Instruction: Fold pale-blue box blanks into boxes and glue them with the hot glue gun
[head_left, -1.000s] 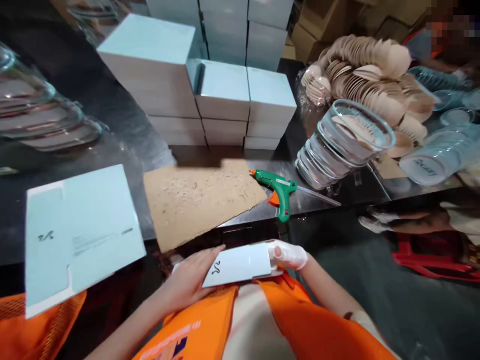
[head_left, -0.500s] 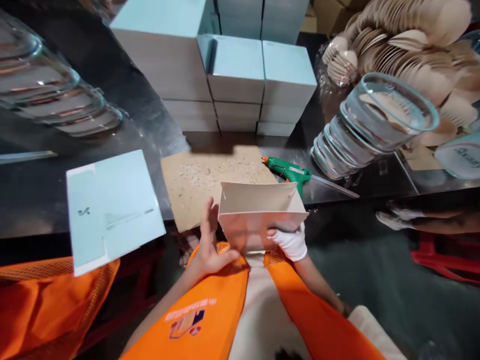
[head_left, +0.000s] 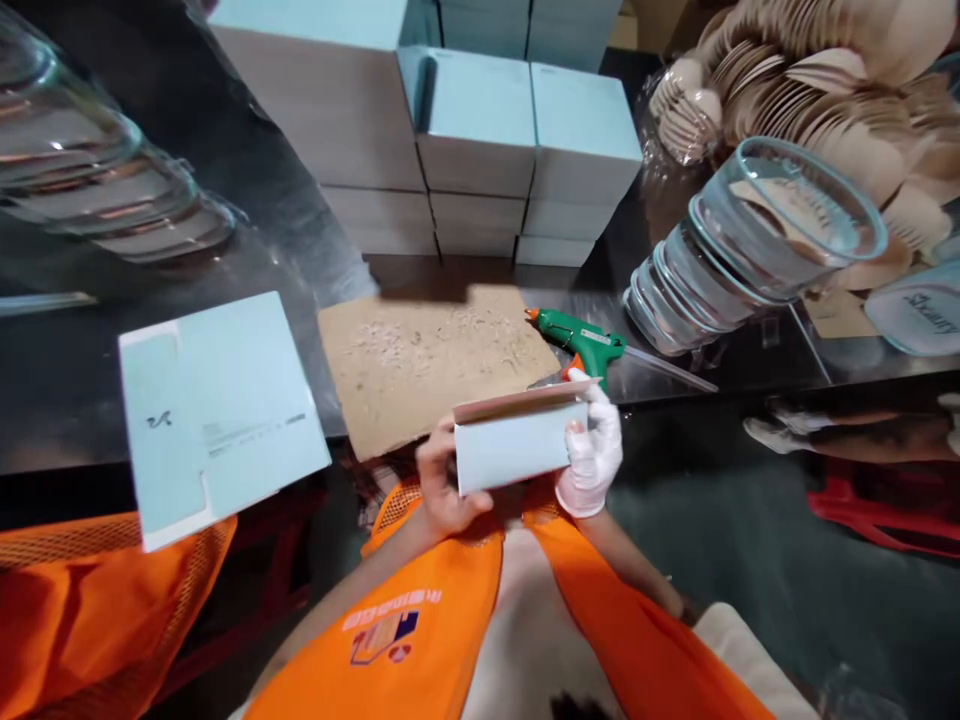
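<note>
Evidently for steadiness, the left hand [head_left: 442, 475] and gloved right hand [head_left: 592, 455] grip the pale box [head_left: 514, 447] at opposite ends, between vest [head_left: 465, 575] and table [head_left: 281, 250]; whether its brown top lies open is unclear.

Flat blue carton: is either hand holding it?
No, the bare left hand and the gloved right hand both hold the small box.

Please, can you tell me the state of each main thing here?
Box, held at both ends.
Left grip, bare, clasping the box.
Right grip, gloved, clasping the box.
Glue gun, lying down, stick in its back.
Cardboard, flat, specked.
Blue sheet, flat.
Other boxes, stacked.
Cups, nested.
</note>
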